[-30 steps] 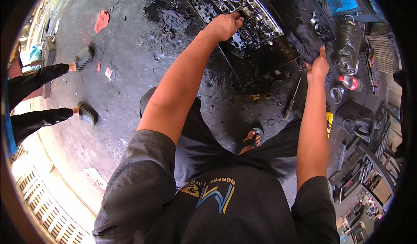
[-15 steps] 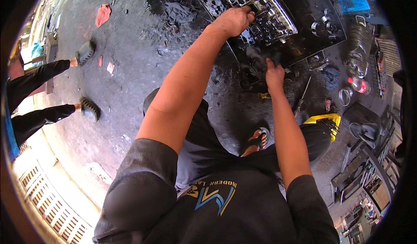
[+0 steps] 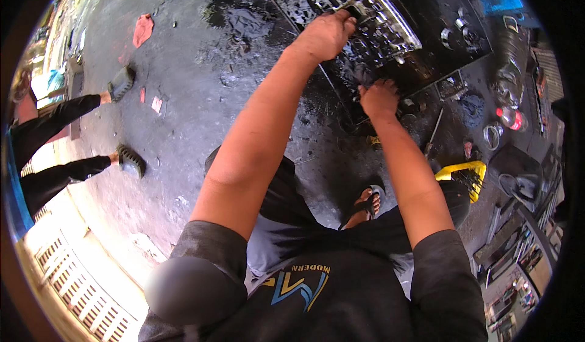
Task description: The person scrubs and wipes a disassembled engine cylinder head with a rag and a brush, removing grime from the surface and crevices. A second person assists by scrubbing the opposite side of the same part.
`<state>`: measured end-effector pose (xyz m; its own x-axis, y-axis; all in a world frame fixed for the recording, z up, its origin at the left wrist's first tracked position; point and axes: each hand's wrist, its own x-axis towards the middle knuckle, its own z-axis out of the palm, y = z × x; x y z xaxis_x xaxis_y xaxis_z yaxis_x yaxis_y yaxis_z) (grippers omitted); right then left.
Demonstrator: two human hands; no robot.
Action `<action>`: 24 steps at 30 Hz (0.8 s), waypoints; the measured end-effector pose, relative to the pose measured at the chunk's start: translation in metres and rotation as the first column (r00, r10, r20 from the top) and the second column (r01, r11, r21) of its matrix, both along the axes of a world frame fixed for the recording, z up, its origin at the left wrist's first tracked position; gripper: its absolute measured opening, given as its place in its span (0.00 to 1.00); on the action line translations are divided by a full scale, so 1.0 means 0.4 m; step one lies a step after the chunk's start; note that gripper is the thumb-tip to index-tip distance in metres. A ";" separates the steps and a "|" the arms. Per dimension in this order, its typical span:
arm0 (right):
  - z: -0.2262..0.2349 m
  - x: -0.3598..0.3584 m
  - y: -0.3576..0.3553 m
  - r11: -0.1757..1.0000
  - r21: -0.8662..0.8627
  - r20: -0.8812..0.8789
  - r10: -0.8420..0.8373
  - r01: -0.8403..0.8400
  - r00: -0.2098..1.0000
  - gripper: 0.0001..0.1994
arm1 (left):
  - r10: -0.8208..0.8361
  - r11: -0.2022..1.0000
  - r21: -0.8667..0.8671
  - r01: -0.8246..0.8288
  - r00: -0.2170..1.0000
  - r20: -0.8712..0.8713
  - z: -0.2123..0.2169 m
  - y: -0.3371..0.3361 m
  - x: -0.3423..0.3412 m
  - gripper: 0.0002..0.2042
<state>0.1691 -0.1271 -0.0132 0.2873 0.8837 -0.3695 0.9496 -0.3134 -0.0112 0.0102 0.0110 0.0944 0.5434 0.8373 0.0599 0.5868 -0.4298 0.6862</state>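
Note:
A greasy metal engine block (image 3: 359,13) lies in a black oily tray (image 3: 451,56) on the wet concrete floor. My left hand (image 3: 329,34) grips the near edge of the block, fingers curled over the metal. My right hand (image 3: 379,97) rests lower, on the dark oily front rim of the tray, fingers bent down on it; whether it holds anything I cannot tell. My sandalled foot (image 3: 364,202) stands just below.
A yellow plastic crate (image 3: 466,174) sits right of my foot. A thin metal rod (image 3: 434,129), round metal parts (image 3: 509,119) and tool trays lie at the right. Another person's dark-trousered legs and sandals (image 3: 125,159) stand at the left. A red rag (image 3: 144,28) lies far left.
My right hand swung in from the far right to the tray's front rim beside the block. My left hand kept its hold on the block.

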 end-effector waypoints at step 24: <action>-0.026 -0.052 -0.006 0.986 0.129 -0.390 -0.047 0.105 0.920 0.25 | 0.071 0.996 -0.053 -0.069 0.997 0.034 0.003 -0.001 0.009 0.19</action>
<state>0.1484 -0.1294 -0.0237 0.2172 0.9168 -0.3352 0.8359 -0.3521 -0.4211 0.0138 0.0106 0.0955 0.4813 0.8759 0.0338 0.5891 -0.3518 0.7275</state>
